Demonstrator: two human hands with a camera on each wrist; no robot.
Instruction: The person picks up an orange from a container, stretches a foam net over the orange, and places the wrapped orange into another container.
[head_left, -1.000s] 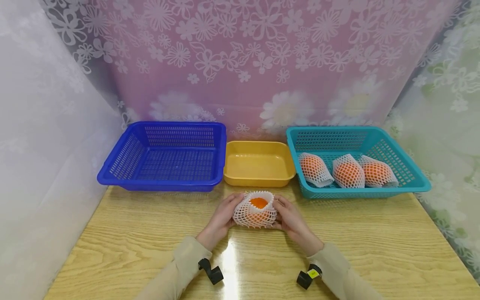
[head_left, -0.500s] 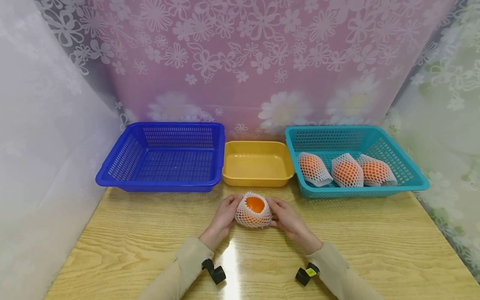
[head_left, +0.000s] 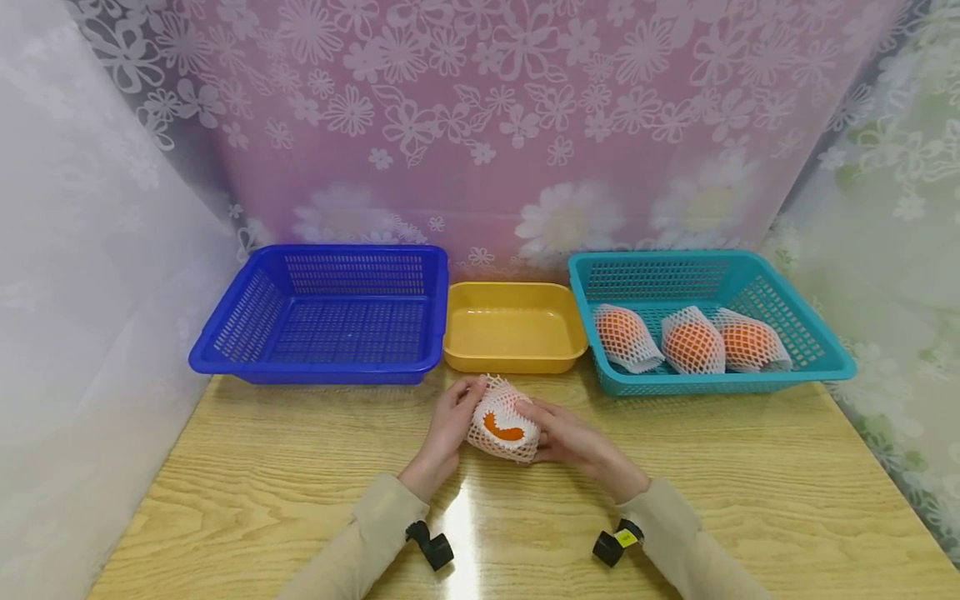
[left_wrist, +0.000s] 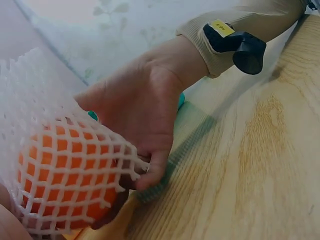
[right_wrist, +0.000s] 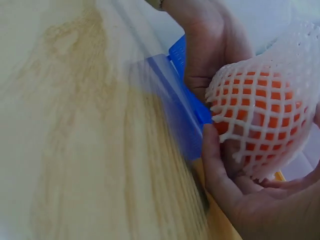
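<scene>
Between both hands, low over the wooden table, is an orange (head_left: pixel 504 432) in a white foam net (head_left: pixel 491 400). The left hand (head_left: pixel 447 425) grips the net's left side; the right hand (head_left: pixel 573 442) holds the right side, its thumb over the top. In the head view the net's opening faces the person and bares a curved strip of orange skin. The left wrist view shows the meshes stretched round the orange (left_wrist: pixel 70 165), with the right hand (left_wrist: pixel 145 105) behind. From the right wrist view, the right hand's fingers (right_wrist: pixel 215 165) lie under the net's edge.
Behind the hands stands a yellow tray (head_left: pixel 517 365). Left of it is a blue basket (head_left: pixel 322 369). A teal basket (head_left: pixel 720 384) on the right holds three net-wrapped oranges (head_left: pixel 693 343). Pale wooden table (head_left: pixel 300 475) lies in front; a floral curtain (head_left: pixel 480 125) hangs behind.
The wrapped orange has been turned between the hands: its net opening faced up and now tips toward the person, narrowed to a curved slit. The right thumb has moved onto the net's top.
</scene>
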